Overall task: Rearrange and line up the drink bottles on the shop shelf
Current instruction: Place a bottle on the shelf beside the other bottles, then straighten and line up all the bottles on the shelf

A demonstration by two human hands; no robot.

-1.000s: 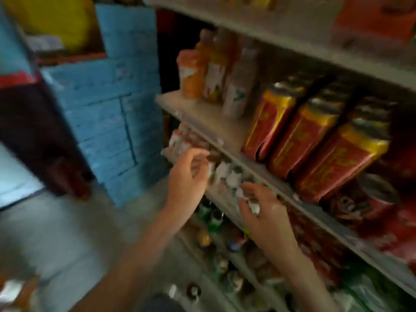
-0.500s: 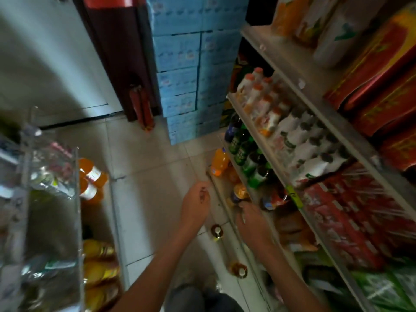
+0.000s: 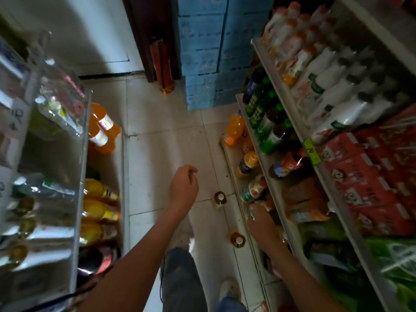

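I look down a narrow shop aisle. On the right stands the shelf unit (image 3: 276, 183). Its lowest level holds an orange bottle (image 3: 234, 129), a dark-labelled bottle (image 3: 246, 165) and a white-and-green-labelled bottle (image 3: 251, 191). My right hand (image 3: 262, 221) reaches onto this lowest level just below that last bottle; its fingertips are hidden, so its grip is unclear. My left hand (image 3: 183, 188) hangs over the floor, loosely curled and holding nothing. Two amber bottles with white caps (image 3: 220, 199) (image 3: 237, 240) stand on the floor tiles beside the shelf.
Green bottles (image 3: 265, 118) and white bottles (image 3: 337, 93) fill the higher levels, with red cartons (image 3: 371, 176) beside them. A left rack (image 3: 78, 199) carries orange and yellow bottles (image 3: 99, 210). Stacked blue boxes (image 3: 202, 52) and a red extinguisher (image 3: 163, 64) stand at the aisle's far end.
My view has swung down from the upper shelves to the floor. Both hands dropped from the white bottles; the right one now reaches into the bottom shelf.
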